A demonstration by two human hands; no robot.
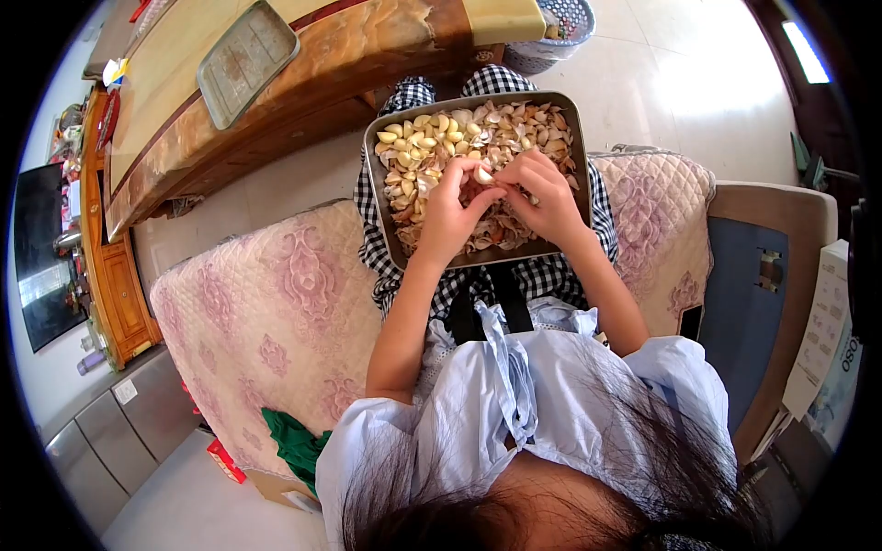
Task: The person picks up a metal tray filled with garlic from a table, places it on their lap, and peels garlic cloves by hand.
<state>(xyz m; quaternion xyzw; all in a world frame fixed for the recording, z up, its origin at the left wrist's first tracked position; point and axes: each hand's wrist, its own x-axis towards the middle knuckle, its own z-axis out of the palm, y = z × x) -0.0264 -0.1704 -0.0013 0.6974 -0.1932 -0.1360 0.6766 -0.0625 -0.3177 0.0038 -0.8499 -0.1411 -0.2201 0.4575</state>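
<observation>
A metal tray [375,188] rests on my lap, on black-and-white checked trousers. Pale peeled garlic cloves [418,138] lie in its upper left part. Unpeeled cloves and loose papery skins [537,124] fill the right side and the bottom. Over the tray's middle, my left hand [452,207] pinches a garlic clove [483,175] between thumb and fingers. My right hand [547,197] meets it from the right, its fingertips closed at the same clove. Whether the right fingers grip the clove or a bit of its skin is hard to make out.
Ahead is a stone-look table [367,46] with an empty metal tray [248,62] on it. A patterned basket [556,41] stands on the floor beyond. I sit on a quilted seat cover [276,285]; a phone [690,321] and a green cloth [292,445] lie on it.
</observation>
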